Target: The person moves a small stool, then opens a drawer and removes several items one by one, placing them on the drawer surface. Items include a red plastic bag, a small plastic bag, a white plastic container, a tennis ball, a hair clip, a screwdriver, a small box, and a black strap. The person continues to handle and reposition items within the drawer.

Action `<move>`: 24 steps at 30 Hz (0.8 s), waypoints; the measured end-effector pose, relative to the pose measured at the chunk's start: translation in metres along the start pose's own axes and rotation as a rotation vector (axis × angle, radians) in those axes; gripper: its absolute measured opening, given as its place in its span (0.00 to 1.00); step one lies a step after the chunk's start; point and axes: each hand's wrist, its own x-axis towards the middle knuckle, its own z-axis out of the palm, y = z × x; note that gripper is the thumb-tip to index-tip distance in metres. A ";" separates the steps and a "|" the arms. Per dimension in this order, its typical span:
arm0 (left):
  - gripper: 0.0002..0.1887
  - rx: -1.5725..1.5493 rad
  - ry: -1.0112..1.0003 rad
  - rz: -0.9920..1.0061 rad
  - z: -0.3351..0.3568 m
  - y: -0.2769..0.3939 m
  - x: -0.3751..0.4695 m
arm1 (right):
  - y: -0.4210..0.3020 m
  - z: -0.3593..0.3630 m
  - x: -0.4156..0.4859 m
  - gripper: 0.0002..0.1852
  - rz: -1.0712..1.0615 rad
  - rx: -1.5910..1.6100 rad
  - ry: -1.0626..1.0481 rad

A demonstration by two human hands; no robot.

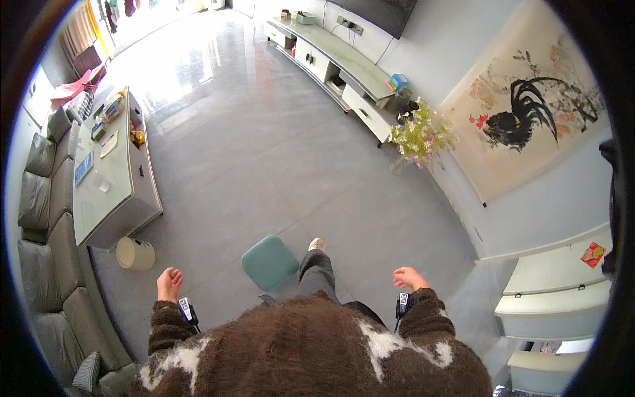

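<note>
My left hand hangs out to the left over the floor, its fingers loosely curled and nothing visible in them. A cream waste bin stands on the floor just beyond it. On the other side my right hand is held out over bare floor, fingers bent and slightly apart, with no object in it. Small devices with white labels sit at both wrists. Between my hands, a teal square-topped stool stands beside my leg. One light-coloured shoe shows ahead of me.
To the left are a glass-topped coffee table and a grey sofa. A long TV cabinet lines the right wall, with a flower vase at its near end. White cabinets stand at lower right. Grey tiles stretch ahead.
</note>
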 end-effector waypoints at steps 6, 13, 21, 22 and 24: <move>0.10 -0.082 -0.209 -0.126 0.168 0.011 0.007 | -0.038 -0.081 0.103 0.14 0.051 0.179 0.070; 0.10 -0.027 -0.069 -0.102 0.285 0.047 0.022 | -0.085 -0.200 0.178 0.11 0.146 0.030 0.149; 0.09 -0.080 0.059 -0.215 0.292 0.051 0.064 | -0.224 -0.246 0.238 0.10 -0.040 0.035 0.152; 0.09 -0.101 0.075 -0.248 0.291 0.050 0.074 | -0.240 -0.249 0.246 0.10 -0.053 0.043 0.160; 0.09 -0.132 0.117 -0.323 0.292 0.054 0.101 | -0.271 -0.252 0.262 0.10 -0.055 0.026 0.173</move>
